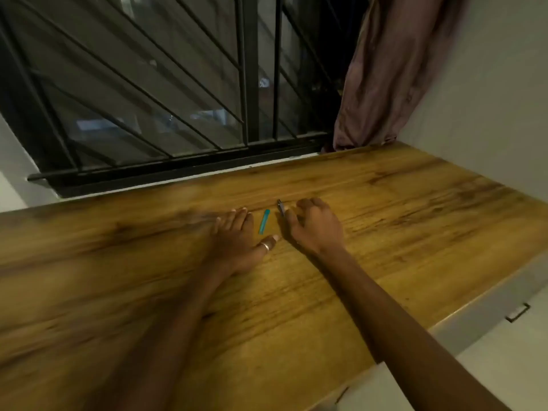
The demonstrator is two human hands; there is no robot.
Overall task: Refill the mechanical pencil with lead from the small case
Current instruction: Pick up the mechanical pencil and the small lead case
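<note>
On the honey-brown wood-grain countertop, the left hand is laid flat, fingers straight and nothing held, apparently kept ready for the slim teal plastic lead case lying untouched just beside it. The right hand is curled round the dark slender mechanical pencil, seemingly for lifting. Beyond, a black barred window grille and a mauve curtain are seen.

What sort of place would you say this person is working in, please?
Probably a room at home: a wood-grain desk set against a barred window, a curtain bunched in the corner, and a drawer handle below the desk edge.
</note>
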